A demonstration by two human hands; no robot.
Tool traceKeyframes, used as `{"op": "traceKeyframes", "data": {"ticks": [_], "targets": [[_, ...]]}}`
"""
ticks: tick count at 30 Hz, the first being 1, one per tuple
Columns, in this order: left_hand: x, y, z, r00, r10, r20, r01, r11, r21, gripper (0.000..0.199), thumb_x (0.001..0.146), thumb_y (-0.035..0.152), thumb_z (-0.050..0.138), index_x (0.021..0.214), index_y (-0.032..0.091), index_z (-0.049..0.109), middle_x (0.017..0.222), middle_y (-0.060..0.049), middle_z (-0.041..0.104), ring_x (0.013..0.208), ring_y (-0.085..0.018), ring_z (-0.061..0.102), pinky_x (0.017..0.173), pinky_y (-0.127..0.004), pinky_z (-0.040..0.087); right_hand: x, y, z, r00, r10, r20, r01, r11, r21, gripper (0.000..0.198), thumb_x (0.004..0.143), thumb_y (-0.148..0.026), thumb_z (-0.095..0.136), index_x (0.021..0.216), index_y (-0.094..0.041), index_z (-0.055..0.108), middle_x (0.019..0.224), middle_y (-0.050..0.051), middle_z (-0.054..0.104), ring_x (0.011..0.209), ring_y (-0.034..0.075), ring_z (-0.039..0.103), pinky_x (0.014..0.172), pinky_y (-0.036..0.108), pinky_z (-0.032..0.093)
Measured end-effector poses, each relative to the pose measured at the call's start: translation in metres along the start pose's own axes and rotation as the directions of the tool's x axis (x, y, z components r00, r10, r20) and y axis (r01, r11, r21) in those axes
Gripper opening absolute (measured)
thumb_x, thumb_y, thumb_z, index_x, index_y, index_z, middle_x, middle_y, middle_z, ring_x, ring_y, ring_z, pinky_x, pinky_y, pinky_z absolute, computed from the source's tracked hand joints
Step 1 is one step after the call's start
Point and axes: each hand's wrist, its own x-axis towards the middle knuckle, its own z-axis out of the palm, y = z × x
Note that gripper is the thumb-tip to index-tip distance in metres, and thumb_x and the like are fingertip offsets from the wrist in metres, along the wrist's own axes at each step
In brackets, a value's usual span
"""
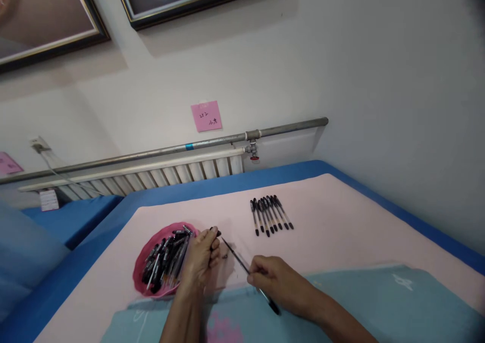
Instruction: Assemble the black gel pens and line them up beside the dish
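Note:
My left hand is beside the pink basket, its fingers closed on a small black pen part. In my right hand is a slim pen, pinched near its middle. One thin dark end of the pen points up at my left fingertips, close to the black part; whether they touch I cannot tell. Its thick black end sticks out below my right hand. A tiny dark piece lies on the pink cloth between my hands. The pink basket holds many loose black and clear pen pieces.
Several clear pens with black ends lie in a row beyond my right hand. Pink cloth covers the blue table, with a teal cloth along the near edge. A radiator and pipe run along the wall.

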Motion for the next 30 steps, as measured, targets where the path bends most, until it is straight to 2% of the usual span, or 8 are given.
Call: {"op": "traceKeyframes", "data": {"ticks": [5, 9, 11, 14, 18, 24, 30], "targets": [[0.003, 0.003, -0.010, 0.998, 0.041, -0.054, -0.036, 0.996, 0.077, 0.043, 0.059, 0.049, 0.071, 0.069, 0.018, 0.042, 0.047, 0.011, 0.039, 0.034, -0.001, 0.028, 0.034, -0.014, 0.010, -0.007, -0.004, -0.011, 0.999, 0.039, -0.015, -0.039, 0.999, 0.012, 0.012, 0.075, -0.020, 0.050, 0.063, -0.018, 0.050, 0.054, -0.005, 0.044, 0.050, 0.009, 0.039, 0.046, 0.021, 0.026], [0.004, -0.006, -0.012, 0.998, 0.032, -0.054, -0.013, 0.949, 0.315, 0.036, 0.065, 0.049, 0.065, 0.069, 0.017, 0.047, 0.047, 0.009, 0.043, 0.032, -0.003, 0.031, 0.033, -0.016, 0.012, -0.006, -0.005, -0.017, 1.000, 0.025, -0.014, -0.024, 0.998, 0.063, 0.013, 0.077, -0.019, 0.048, 0.064, -0.018, 0.051, 0.056, -0.004, 0.050, 0.046, 0.007, 0.039, 0.046, 0.020, 0.027], [0.003, -0.008, -0.010, 0.999, 0.011, -0.044, 0.007, 0.926, 0.378, 0.033, 0.065, 0.044, 0.066, 0.075, 0.017, 0.051, 0.047, 0.008, 0.046, 0.031, -0.003, 0.031, 0.032, -0.017, 0.013, -0.005, -0.004, -0.017, 1.000, 0.020, 0.000, -0.020, 0.993, 0.117, 0.013, 0.077, -0.020, 0.049, 0.066, -0.018, 0.053, 0.057, -0.004, 0.052, 0.045, 0.007, 0.039, 0.045, 0.020, 0.028], [-0.001, -0.007, -0.003, 1.000, 0.002, 0.010, -0.005, 0.953, 0.302, 0.039, 0.066, 0.040, 0.068, 0.092, 0.017, 0.051, 0.050, 0.008, 0.049, 0.031, -0.003, 0.030, 0.033, -0.017, 0.013, -0.003, -0.002, -0.015, 0.999, 0.025, 0.030, -0.030, 0.983, 0.181, 0.014, 0.078, -0.021, 0.049, 0.065, -0.018, 0.053, 0.052, -0.005, 0.049, 0.042, 0.007, 0.037, 0.045, 0.020, 0.028], [-0.008, -0.005, 0.007, 0.981, -0.042, 0.189, 0.031, 0.998, 0.063, 0.033, 0.068, 0.041, 0.068, 0.079, 0.017, 0.048, 0.055, 0.008, 0.046, 0.035, 0.000, 0.026, 0.035, -0.016, 0.010, -0.001, -0.002, -0.012, 0.999, 0.031, 0.033, -0.037, 0.979, 0.200, 0.016, 0.078, -0.021, 0.048, 0.063, -0.018, 0.053, 0.049, -0.006, 0.047, 0.041, 0.006, 0.036, 0.043, 0.020, 0.027], [-0.007, -0.010, 0.010, 0.988, 0.022, 0.153, -0.021, 1.000, -0.012, 0.032, 0.068, 0.040, 0.069, 0.072, 0.016, 0.047, 0.056, 0.008, 0.045, 0.035, 0.001, 0.026, 0.035, -0.016, 0.009, 0.000, -0.001, -0.008, 0.998, 0.039, 0.046, -0.047, 0.980, 0.193, 0.016, 0.077, -0.021, 0.047, 0.063, -0.017, 0.053, 0.044, -0.008, 0.041, 0.038, 0.006, 0.033, 0.041, 0.019, 0.024], [-0.008, -0.011, 0.012, 0.986, 0.015, 0.169, -0.021, 0.999, 0.033, 0.032, 0.066, 0.038, 0.070, 0.068, 0.015, 0.048, 0.056, 0.007, 0.047, 0.035, 0.001, 0.028, 0.035, -0.016, 0.009, 0.002, 0.004, -0.004, 0.999, 0.039, 0.018, -0.042, 0.972, 0.233, 0.012, 0.076, -0.022, 0.049, 0.066, -0.017, 0.054, 0.053, -0.005, 0.050, 0.041, 0.006, 0.036, 0.041, 0.019, 0.025]]}}
